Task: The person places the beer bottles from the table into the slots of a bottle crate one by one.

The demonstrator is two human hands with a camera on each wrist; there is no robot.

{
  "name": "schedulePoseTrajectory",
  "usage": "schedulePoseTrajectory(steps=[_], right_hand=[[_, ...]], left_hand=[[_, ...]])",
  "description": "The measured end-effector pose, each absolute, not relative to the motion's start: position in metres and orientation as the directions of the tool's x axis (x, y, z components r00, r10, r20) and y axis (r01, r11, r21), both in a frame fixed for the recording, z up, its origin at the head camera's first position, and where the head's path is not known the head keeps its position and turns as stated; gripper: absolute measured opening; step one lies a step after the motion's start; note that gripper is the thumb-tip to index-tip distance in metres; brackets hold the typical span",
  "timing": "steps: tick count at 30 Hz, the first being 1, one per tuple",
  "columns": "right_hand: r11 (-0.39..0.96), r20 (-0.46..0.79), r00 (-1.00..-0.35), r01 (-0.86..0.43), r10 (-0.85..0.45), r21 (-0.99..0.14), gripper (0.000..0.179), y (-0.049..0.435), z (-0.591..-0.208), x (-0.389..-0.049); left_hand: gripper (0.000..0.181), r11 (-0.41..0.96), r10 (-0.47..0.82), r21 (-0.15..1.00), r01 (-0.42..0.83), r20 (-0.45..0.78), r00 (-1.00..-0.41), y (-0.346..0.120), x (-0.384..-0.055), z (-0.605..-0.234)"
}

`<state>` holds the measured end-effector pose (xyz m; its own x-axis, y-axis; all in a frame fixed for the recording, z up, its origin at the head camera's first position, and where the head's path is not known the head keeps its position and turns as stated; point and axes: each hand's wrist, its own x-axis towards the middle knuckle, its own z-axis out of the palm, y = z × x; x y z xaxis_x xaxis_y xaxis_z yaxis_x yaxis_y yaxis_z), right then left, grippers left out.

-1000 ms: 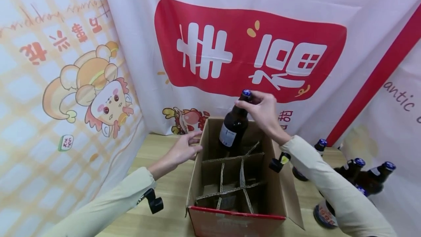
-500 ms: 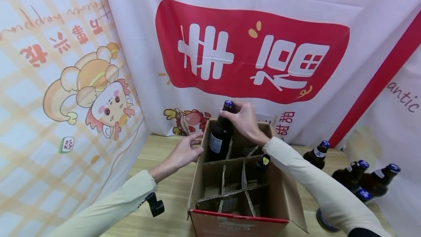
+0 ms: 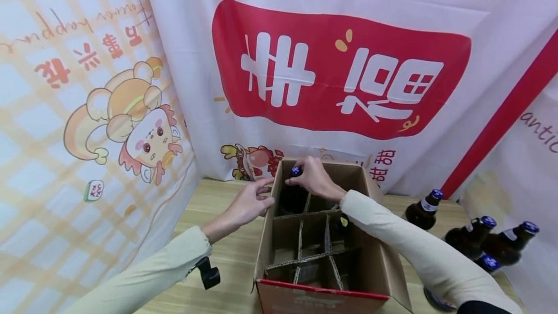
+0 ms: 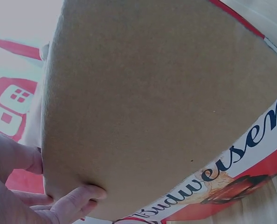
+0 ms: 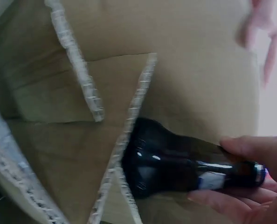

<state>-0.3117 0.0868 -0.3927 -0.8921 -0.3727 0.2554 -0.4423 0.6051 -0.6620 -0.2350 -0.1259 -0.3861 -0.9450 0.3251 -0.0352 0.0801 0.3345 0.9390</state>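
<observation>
My right hand point(image 3: 315, 178) pinches the neck of a dark glass beer bottle point(image 5: 166, 163) with a blue cap. The bottle stands low in the far left compartment of an open cardboard box point(image 3: 279, 299), its body mostly hidden by the hand and walls. In the right wrist view the cardboard dividers point(image 5: 138, 93) run right beside its base. My left hand point(image 3: 244, 210) rests at the box's far left corner. Seen from the left wrist, its fingers point(image 4: 82, 198) press on the brown side flap point(image 4: 152, 93), with a digit up at the rim.
Several more blue-capped beer bottles point(image 3: 423, 210) stand on the wooden table point(image 3: 218, 251) to the right of the box, some partly behind my right sleeve. The box's right flap point(image 3: 394, 275) hangs outward. A printed curtain point(image 3: 200, 86) closes off the back and left.
My right hand has carried the bottle left and then down into the far left compartment, so only its top now shows above the rim. The left hand stays at the box's corner.
</observation>
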Motion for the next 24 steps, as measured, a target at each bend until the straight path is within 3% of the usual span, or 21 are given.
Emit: schedulePoseTrajectory(steps=[8, 14, 20, 24], right_hand=[[0.620, 0.175, -0.816, -0.541, -0.551, -0.568, 0.018, 0.084, -0.404, -0.315], [0.596, 0.091, -0.789, -0.529, -0.608, -0.604, 0.015, 0.090, -0.397, -0.315], [0.591, -0.009, -0.799, -0.436, -0.601, -0.678, 0.017, 0.101, -0.373, -0.315], [0.596, -0.006, -0.825, -0.403, -0.566, -0.694, 0.020, 0.118, -0.351, -0.311]], left_hand=[[0.063, 0.323, 0.318, 0.944, 0.074, -0.035, -0.948, -0.124, -0.236, -0.386], [0.061, 0.328, 0.318, 0.941, 0.084, -0.026, -0.948, -0.123, -0.234, -0.389], [0.062, 0.336, 0.293, 0.940, 0.063, -0.041, -0.955, -0.124, -0.235, -0.390], [0.062, 0.338, 0.291, 0.939, 0.055, -0.049, -0.956, -0.125, -0.236, -0.389]])
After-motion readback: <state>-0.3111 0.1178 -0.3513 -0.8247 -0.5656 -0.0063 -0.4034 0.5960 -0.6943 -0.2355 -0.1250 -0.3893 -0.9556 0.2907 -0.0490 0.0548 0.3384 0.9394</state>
